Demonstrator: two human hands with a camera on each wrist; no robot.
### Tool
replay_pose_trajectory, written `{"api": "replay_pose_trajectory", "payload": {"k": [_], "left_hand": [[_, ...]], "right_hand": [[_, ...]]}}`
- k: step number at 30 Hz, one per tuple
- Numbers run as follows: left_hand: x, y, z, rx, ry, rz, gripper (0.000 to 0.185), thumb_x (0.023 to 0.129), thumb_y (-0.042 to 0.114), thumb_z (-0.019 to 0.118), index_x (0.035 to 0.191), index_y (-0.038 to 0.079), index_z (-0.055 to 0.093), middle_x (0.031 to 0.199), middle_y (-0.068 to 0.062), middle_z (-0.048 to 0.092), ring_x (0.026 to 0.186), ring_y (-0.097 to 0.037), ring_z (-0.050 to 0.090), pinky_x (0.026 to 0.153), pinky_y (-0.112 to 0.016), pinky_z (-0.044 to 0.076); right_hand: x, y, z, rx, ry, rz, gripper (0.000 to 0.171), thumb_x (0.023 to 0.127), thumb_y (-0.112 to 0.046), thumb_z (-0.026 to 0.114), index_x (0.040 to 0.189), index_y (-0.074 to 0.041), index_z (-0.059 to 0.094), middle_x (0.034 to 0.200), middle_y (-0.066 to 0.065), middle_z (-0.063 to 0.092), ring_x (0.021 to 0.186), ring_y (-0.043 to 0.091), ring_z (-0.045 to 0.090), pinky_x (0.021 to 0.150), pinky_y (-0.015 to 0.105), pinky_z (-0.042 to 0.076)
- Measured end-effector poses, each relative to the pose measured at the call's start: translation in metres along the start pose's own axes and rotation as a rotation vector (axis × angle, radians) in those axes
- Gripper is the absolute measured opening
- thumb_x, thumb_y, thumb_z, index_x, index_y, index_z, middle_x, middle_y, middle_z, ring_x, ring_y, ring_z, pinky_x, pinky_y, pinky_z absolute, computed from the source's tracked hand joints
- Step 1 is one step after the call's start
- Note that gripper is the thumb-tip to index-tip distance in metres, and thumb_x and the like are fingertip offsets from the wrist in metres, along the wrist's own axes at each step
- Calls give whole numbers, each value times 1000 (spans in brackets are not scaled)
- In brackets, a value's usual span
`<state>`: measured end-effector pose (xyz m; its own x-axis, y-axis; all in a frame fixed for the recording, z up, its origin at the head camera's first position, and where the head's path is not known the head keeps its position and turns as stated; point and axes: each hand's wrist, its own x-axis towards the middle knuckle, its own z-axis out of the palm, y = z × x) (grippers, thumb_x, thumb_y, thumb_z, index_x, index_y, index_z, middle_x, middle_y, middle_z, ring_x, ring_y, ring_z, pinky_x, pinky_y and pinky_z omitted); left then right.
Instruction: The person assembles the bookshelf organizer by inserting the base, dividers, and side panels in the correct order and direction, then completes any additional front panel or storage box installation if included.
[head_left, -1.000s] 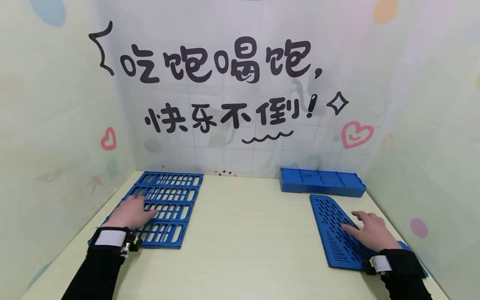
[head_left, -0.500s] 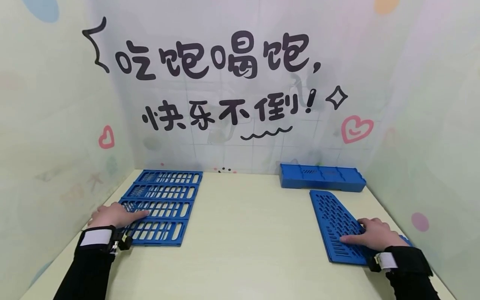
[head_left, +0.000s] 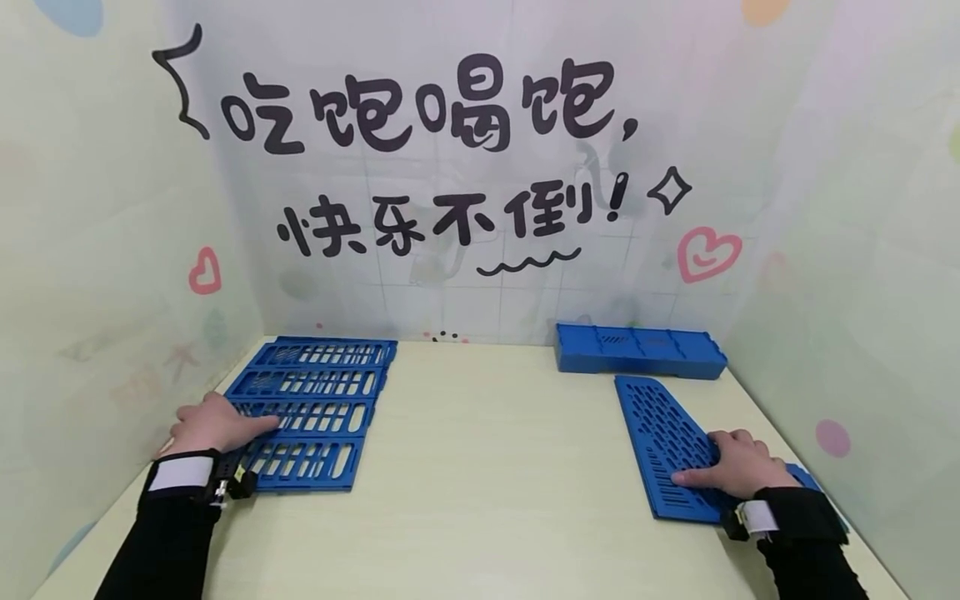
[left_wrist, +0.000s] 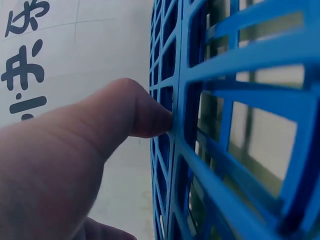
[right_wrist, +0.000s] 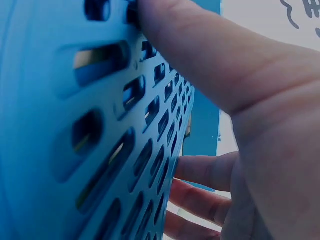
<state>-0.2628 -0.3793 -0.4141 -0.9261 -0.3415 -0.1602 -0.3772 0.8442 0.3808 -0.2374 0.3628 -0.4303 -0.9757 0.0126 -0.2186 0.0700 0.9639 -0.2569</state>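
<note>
A blue slatted panel (head_left: pixel 318 398) lies flat at the table's left. My left hand (head_left: pixel 213 425) sits at its near left edge, thumb pressed on top of the grid and the other fingers hidden beside the edge. In the left wrist view the thumb tip (left_wrist: pixel 145 117) touches the panel's bars (left_wrist: pixel 225 125). At the right lies a blue perforated panel (head_left: pixel 663 433). My right hand (head_left: pixel 742 465) holds its near right edge. Its thumb (right_wrist: pixel 200 55) lies on the panel's face (right_wrist: pixel 75 125) and its fingers (right_wrist: pixel 205 172) curl past the edge.
A long blue box-shaped piece (head_left: pixel 637 350) lies at the back right, just beyond the perforated panel. The pale table (head_left: pixel 487 467) is closed in by decorated walls on the left, back and right. Bare tabletop lies between the two panels.
Both hands slid back toward me from the middle of their panels to the near outer edges. Their flat fingers have curled. The panels stay put.
</note>
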Motion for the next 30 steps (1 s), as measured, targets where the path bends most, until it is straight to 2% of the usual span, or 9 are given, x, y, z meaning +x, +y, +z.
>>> {"api": "replay_pose_trajectory", "payload": {"k": [2,4,7,10,14,19,23,27,30], "left_hand": [[0,0,-1,11,0,73,88,96,54,76,115,-28,51,100,-43,53,98,-59,59,81,-65,55],[0,0,-1,29,-6,142,65,97,49,75,93,-15,60,81,-22,55,79,-40,59,68,-48,50],[2,0,-1,50,-22,168,54,97,48,75,77,0,61,71,-9,53,71,-29,56,65,-42,46],[5,1,-3,52,0,123,69,95,54,77,93,-14,64,92,-35,62,92,-53,62,76,-65,56],[7,4,-6,14,26,52,103,90,61,80,129,-29,49,132,-64,37,122,-83,39,89,-96,41],[0,12,-12,-13,95,143,103,92,55,80,139,-30,45,132,-58,51,114,-70,56,87,-80,54],[-13,41,-10,-5,111,241,103,94,52,80,145,-29,43,135,-54,55,113,-63,64,90,-71,58],[-32,83,9,10,73,330,108,94,52,80,153,-26,36,148,-55,46,130,-68,54,101,-74,54],[-46,112,37,-16,49,398,105,92,52,82,153,-23,41,146,-51,52,126,-63,61,99,-70,58]], "right_hand": [[0,1,1,-1,6,-1,131,80,-82,81,155,18,42,150,54,35,129,70,44,104,83,41],[-1,2,2,0,10,0,131,80,-82,81,155,18,43,150,54,36,129,70,44,104,83,41],[-1,5,3,3,13,1,130,80,-82,80,155,18,43,150,54,35,128,69,44,104,82,41],[-1,7,5,4,9,6,132,80,-83,80,155,18,42,151,54,35,129,69,43,104,82,41],[0,8,5,3,3,8,133,80,-84,79,156,18,41,151,54,34,129,70,42,105,83,41],[0,7,3,1,9,-12,130,81,-82,80,155,18,41,152,54,33,130,71,41,105,83,42],[1,6,2,-2,17,-22,130,82,-82,80,155,18,41,153,54,33,130,71,41,104,83,42],[1,4,1,2,17,-23,130,81,-82,80,155,18,41,153,54,33,130,71,41,104,83,43],[3,2,2,8,14,-20,131,81,-82,80,156,18,41,153,53,33,130,70,41,104,82,43]]}}
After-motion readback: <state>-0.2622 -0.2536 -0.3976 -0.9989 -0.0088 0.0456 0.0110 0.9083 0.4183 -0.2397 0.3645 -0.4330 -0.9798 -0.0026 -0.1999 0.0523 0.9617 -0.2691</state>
